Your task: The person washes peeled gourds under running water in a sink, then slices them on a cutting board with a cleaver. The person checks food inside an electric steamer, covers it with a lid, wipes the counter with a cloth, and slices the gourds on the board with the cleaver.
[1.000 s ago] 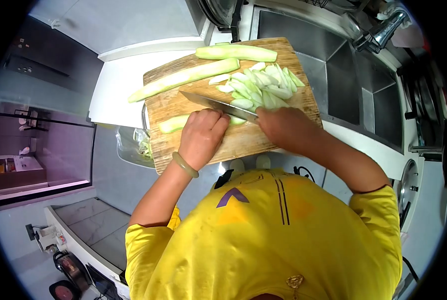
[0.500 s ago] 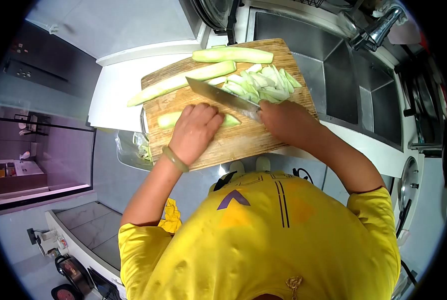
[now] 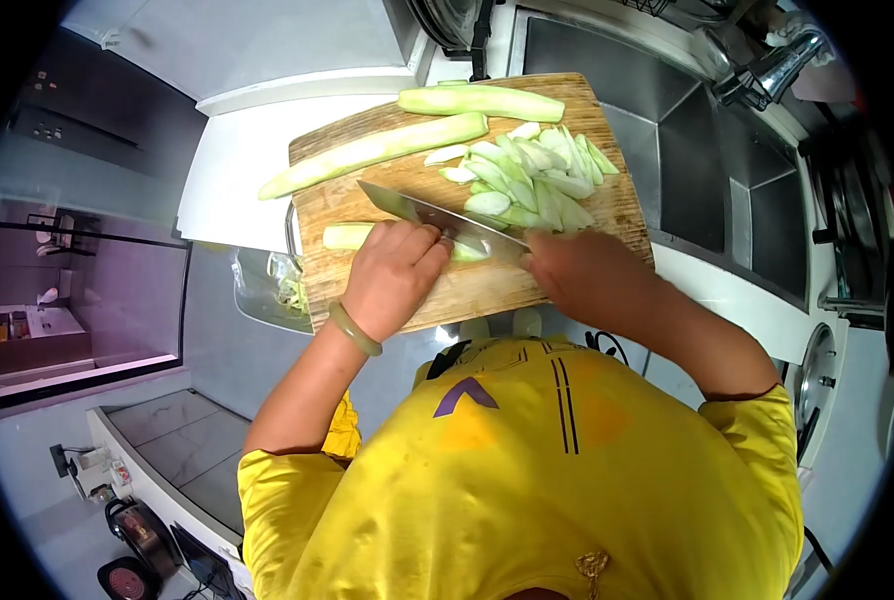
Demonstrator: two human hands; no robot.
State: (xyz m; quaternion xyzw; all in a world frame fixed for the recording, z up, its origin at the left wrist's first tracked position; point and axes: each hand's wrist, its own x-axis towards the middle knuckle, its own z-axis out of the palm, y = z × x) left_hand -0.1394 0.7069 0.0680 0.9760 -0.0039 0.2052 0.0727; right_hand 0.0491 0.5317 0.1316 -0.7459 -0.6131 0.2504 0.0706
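Note:
My left hand (image 3: pixel 395 272), with a bangle at the wrist, is closed over a peeled, pale green cucumber piece (image 3: pixel 345 236) and presses it on the wooden cutting board (image 3: pixel 447 302). In my right hand (image 3: pixel 589 274) is the handle of a kitchen knife (image 3: pixel 395 203), hidden by the fingers. The wide blade lies across the cucumber just beside my left fingertips. A heap of slanted cucumber slices (image 3: pixel 532 175) sits beyond the blade. Two longer peeled pieces, a left one (image 3: pixel 372 155) and a far one (image 3: pixel 482 101), lie toward the board's far side.
A steel double sink (image 3: pixel 692 150) with a faucet (image 3: pixel 775 72) is at the right. Below the board's left edge stands a clear bin (image 3: pixel 267 290) holding peelings. White counter (image 3: pixel 242 165) shows left of the board. A pot lid (image 3: pixel 819 370) is at far right.
The knife blade has come down and closer to my left fingers, over the cucumber piece. More slices lie at the near side of the heap. The view has shifted slightly.

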